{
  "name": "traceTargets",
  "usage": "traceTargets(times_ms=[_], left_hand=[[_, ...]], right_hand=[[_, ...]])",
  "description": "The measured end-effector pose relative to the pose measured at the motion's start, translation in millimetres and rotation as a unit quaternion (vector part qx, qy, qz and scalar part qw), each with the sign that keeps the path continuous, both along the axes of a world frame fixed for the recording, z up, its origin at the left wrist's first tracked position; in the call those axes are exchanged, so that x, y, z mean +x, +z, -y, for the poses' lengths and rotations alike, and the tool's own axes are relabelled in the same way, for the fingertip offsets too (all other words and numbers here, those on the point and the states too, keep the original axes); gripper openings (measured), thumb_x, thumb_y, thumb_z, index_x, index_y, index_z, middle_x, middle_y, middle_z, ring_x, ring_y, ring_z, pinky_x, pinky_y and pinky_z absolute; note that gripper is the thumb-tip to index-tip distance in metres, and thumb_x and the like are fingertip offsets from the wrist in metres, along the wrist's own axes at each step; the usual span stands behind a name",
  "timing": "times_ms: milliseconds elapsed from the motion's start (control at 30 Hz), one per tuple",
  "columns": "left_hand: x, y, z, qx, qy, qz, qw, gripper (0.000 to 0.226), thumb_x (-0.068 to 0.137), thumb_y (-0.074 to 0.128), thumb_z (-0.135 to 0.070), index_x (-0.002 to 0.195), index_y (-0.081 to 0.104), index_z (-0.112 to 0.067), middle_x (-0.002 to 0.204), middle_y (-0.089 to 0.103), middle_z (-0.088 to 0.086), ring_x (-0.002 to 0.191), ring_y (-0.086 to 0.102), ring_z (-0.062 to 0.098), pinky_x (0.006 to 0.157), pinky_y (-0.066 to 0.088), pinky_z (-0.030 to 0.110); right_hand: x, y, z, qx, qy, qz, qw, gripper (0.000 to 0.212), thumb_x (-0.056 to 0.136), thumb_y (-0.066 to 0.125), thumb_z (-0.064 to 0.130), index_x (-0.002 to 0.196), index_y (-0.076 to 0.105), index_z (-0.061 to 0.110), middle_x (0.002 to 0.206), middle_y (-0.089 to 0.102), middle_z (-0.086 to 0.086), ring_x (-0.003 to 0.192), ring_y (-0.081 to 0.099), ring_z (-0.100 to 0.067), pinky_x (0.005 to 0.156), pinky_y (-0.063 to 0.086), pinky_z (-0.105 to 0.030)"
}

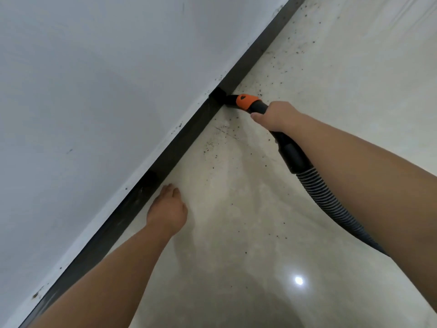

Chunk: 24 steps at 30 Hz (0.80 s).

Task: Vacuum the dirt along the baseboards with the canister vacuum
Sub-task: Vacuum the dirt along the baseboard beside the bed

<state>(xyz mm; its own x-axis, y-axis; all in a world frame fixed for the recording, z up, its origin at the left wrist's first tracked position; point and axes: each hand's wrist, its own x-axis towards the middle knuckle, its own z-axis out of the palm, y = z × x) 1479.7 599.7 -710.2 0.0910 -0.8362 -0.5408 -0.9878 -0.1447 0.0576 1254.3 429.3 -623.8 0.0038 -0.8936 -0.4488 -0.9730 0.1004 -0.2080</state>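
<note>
A dark baseboard (pixel 189 136) runs diagonally from bottom left to top right under a white wall (pixel 106 79). My right hand (pixel 274 116) grips the black vacuum handle (pixel 290 150) just behind its orange collar (pixel 247 101). The black nozzle tip (pixel 230 100) touches the foot of the baseboard. A ribbed grey hose (pixel 331 204) trails back under my right forearm. My left hand (pixel 168 209) rests flat on the pale floor (pixel 236 209) beside the baseboard, fingers straight. Dark dirt specks (pixel 279 65) lie scattered along the baseboard beyond the nozzle and around it.
The glossy floor reflects a ceiling light (pixel 298 280) at the lower right. A few dark marks sit on the wall just above the baseboard (pixel 177 127). The vacuum canister is out of view.
</note>
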Motion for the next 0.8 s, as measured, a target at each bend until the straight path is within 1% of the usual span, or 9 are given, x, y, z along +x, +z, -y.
traceTargets(times_ms=[167,233,300,367,400,467,533,667,800], left_hand=[[-9.5,3.8,28.8,-0.047,-0.024,0.0,0.999,0.049,0.1,0.03,-0.022,0.145,0.027,-0.004,0.158,0.009,0.007,0.147,0.01,0.016,0.115,0.018,0.024],[-11.1,1.8,38.2,-0.03,-0.023,0.006,0.999,0.048,0.1,0.031,-0.022,0.144,0.028,-0.003,0.158,0.01,0.007,0.146,0.011,0.016,0.114,0.022,0.026],[-12.7,-4.6,43.1,0.001,-0.02,0.023,1.0,0.049,0.1,0.031,-0.021,0.144,0.027,-0.001,0.158,0.011,0.008,0.146,0.012,0.017,0.114,0.023,0.027],[-12.2,-9.4,45.2,0.029,-0.026,0.046,0.998,0.051,0.099,0.031,-0.021,0.145,0.023,0.0,0.158,0.008,0.01,0.146,0.011,0.018,0.114,0.023,0.027],[-11.2,-11.0,47.1,0.037,-0.031,0.052,0.997,0.051,0.099,0.031,-0.02,0.145,0.023,0.001,0.158,0.009,0.01,0.146,0.012,0.018,0.114,0.024,0.027],[-9.5,-11.8,51.5,0.047,-0.038,0.051,0.997,0.049,0.098,0.032,-0.019,0.143,0.026,0.001,0.156,0.013,0.01,0.144,0.017,0.019,0.112,0.029,0.03],[-10.0,-10.3,55.2,0.06,-0.038,0.049,0.996,0.049,0.097,0.033,-0.017,0.142,0.027,0.0,0.156,0.013,0.009,0.144,0.019,0.02,0.109,0.032,0.033],[-11.0,-9.6,56.2,0.084,-0.042,0.044,0.995,0.052,0.097,0.033,-0.015,0.145,0.022,0.0,0.157,0.008,0.01,0.143,0.019,0.022,0.109,0.032,0.035],[-10.7,-8.1,55.9,0.092,-0.049,0.036,0.994,0.055,0.098,0.032,-0.013,0.148,0.015,-0.002,0.158,0.001,0.01,0.146,0.01,0.021,0.113,0.026,0.033]], right_hand=[[-11.4,2.7,26.6,0.002,-0.042,-0.002,0.999,0.055,0.096,0.039,0.045,0.12,0.049,-0.004,0.094,0.05,-0.015,0.084,0.049,-0.028,0.071,0.035,-0.031],[-15.3,4.8,36.3,0.002,-0.051,0.002,0.999,0.056,0.097,0.039,0.044,0.122,0.048,-0.005,0.104,0.055,-0.021,0.09,0.054,-0.033,0.074,0.039,-0.033],[-19.8,7.6,44.6,0.008,-0.061,0.01,0.998,0.053,0.096,0.041,0.044,0.119,0.047,-0.003,0.113,0.057,-0.022,0.088,0.054,-0.031,0.077,0.041,-0.034],[-25.0,12.1,51.4,0.029,-0.069,0.028,0.997,0.048,0.095,0.042,0.046,0.109,0.046,0.0,0.107,0.058,-0.021,0.083,0.054,-0.029,0.082,0.046,-0.037],[-26.6,15.4,53.4,0.044,-0.073,0.036,0.996,0.048,0.094,0.043,0.047,0.106,0.044,0.001,0.098,0.059,-0.02,0.079,0.056,-0.031,0.08,0.049,-0.038],[-29.6,22.3,52.7,0.078,-0.08,0.044,0.993,0.05,0.093,0.046,0.049,0.106,0.044,0.0,0.08,0.056,-0.017,0.066,0.06,-0.033,0.064,0.052,-0.035],[-30.2,24.6,47.1,0.107,-0.073,0.041,0.991,0.052,0.091,0.048,0.05,0.106,0.045,0.0,0.077,0.056,-0.017,0.058,0.061,-0.03,0.054,0.049,-0.03],[-21.7,21.4,32.2,0.134,-0.046,0.054,0.988,0.052,0.09,0.049,0.052,0.106,0.046,0.002,0.08,0.057,-0.016,0.054,0.061,-0.028,0.051,0.049,-0.029],[-9.4,22.7,17.4,0.143,-0.016,0.056,0.988,0.05,0.091,0.048,0.05,0.103,0.046,0.001,0.076,0.056,-0.015,0.05,0.059,-0.027,0.049,0.048,-0.027]])
